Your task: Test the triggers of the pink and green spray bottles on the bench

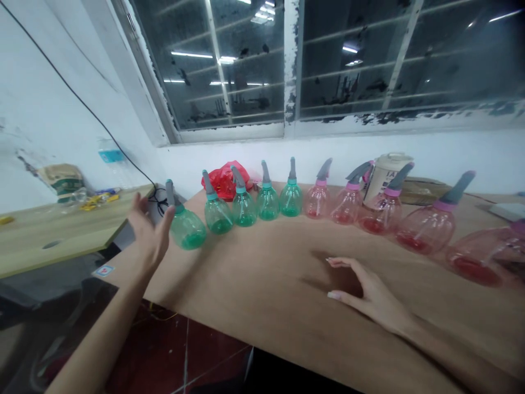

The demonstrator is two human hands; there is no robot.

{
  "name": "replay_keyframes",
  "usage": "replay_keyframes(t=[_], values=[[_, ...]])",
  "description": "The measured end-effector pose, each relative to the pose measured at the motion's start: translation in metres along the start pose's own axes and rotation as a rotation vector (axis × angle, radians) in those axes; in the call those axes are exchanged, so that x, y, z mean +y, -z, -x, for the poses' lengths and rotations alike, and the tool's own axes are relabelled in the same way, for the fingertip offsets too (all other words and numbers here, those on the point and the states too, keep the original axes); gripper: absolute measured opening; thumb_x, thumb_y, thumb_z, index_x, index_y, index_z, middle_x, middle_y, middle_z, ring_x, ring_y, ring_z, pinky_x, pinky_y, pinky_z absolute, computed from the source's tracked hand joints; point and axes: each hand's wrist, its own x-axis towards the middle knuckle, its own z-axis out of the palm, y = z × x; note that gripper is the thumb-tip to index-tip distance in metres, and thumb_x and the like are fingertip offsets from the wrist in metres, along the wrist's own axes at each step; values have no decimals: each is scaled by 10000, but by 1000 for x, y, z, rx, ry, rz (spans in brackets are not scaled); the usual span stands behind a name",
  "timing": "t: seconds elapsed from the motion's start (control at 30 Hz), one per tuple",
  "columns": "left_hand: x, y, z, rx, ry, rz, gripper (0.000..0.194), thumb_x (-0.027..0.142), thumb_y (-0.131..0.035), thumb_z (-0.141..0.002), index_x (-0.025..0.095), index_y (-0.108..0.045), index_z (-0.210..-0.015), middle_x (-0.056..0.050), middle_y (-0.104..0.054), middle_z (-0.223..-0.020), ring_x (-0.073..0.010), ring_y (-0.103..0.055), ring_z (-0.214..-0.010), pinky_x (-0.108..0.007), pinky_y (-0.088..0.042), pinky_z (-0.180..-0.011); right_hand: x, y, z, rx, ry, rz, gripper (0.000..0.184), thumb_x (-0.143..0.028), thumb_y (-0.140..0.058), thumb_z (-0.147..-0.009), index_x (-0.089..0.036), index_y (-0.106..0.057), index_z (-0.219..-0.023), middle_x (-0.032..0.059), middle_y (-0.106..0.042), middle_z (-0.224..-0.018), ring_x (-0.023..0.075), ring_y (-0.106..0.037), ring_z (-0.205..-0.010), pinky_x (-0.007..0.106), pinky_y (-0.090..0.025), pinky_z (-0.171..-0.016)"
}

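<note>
A row of spray bottles with grey nozzles stands along the back of a brown table (262, 284). Several green bottles (244, 207) fill the left part and several pink bottles (348, 202) the right. My left hand (150, 232) is raised at the table's left end, fingers spread, palm facing the leftmost green bottle (186, 225) and just short of it. My right hand (365, 290) hovers low over the bare tabletop with fingers stretched out and nothing in it.
A red plastic bag (225, 178) and a white tub (385, 172) sit behind the bottles by the wall. A lower wooden bench (53, 235) with small clutter and a black cable stands at the left. Windows run above.
</note>
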Motion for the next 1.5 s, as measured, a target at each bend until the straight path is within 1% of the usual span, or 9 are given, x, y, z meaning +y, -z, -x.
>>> replay_keyframes(t=[0.1, 0.23, 0.47, 0.6, 0.7, 0.87, 1.1, 1.37, 1.5], values=[[15, 8, 23, 113, -27, 45, 516, 388, -493, -904, 123, -326, -1313, -172, -454, -1310, -262, -482, -1211, -400, -437, -983, -1, 0, 0, -6, -6, 0, 520, -533, -638, -764, -290, -462, -1188, 53, -554, -1273, 286, -517, -1200, 528, -376, -1039], [44, -9, 33, -171, -72, 68, 351, 392, -530, -867, 184, -486, -1146, -117, -556, -1142, -245, -615, -983, -357, -555, -747, -1, 0, -1, 6, 6, -15, 505, -531, -638, -765, -286, -479, -1177, 60, -569, -1250, 295, -531, -1185, 527, -395, -1021], [71, -63, 21, -314, -175, -258, 420, 327, -542, -839, 182, -526, -1232, -174, -475, -1289, -344, -392, -1291, -499, -359, -1040, 0, -3, -3, 12, 6, -28, 517, -539, -640, -761, -272, -483, -1174, 70, -569, -1240, 287, -532, -1183, 511, -398, -1022], [69, -82, 12, -312, -132, -289, 467, 346, -548, -844, 155, -528, -1270, -217, -403, -1363, -397, -297, -1349, -527, -327, -1048, -2, -4, -2, 19, -5, -38, 493, -523, -644, -761, -276, -489, -1158, 60, -575, -1228, 275, -532, -1181, 491, -396, -1026], [64, -89, 3, -316, -106, -304, 510, 385, -549, -844, 144, -514, -1292, -226, -406, -1364, -398, -358, -1311, -516, -362, -1021, -1, -4, -2, 13, -7, -40, 483, -522, -641, -765, -283, -487, -1155, 52, -576, -1223, 264, -533, -1176, 479, -402, -1022], [61, -90, -4, -323, -96, -324, 487, 380, -544, -840, 158, -534, -1273, -206, -495, -1264, -368, -477, -1201, -491, -391, -994, 3, -6, -3, 6, 3, -37, 488, -528, -642, -764, -289, -486, -1160, 47, -575, -1217, 256, -535, -1168, 472, -407, -1017], [57, -88, 0, -368, -120, -341, 505, 335, -568, -825, 164, -522, -1298, -176, -547, -1207, -350, -450, -1227, -480, -366, -1024, 4, -6, -3, 22, 0, -24, 478, -539, -649, -752, -291, -513, -1137, 43, -596, -1191, 264, -559, -1138, 475, -427, -995], [58, -76, -1, -383, -174, -312, 529, 347, -573, -829, 193, -493, -1329, -161, -483, -1314, -325, -354, -1324, -461, -347, -1058, 4, -6, -3, 21, 9, -28, 467, -530, -644, -759, -289, -516, -1138, 52, -598, -1189, 275, -558, -1138, 503, -410, -1008], [60, -76, -9, -392, -177, -306, 487, 347, -559, -834, 192, -532, -1295, -160, -521, -1278, -335, -422, -1269, -469, -374, -1034, 3, -5, -4, 15, 5, -16, 460, -536, -636, -763, -284, -520, -1130, 52, -594, -1194, 266, -553, -1145, 486, -411, -1011]])
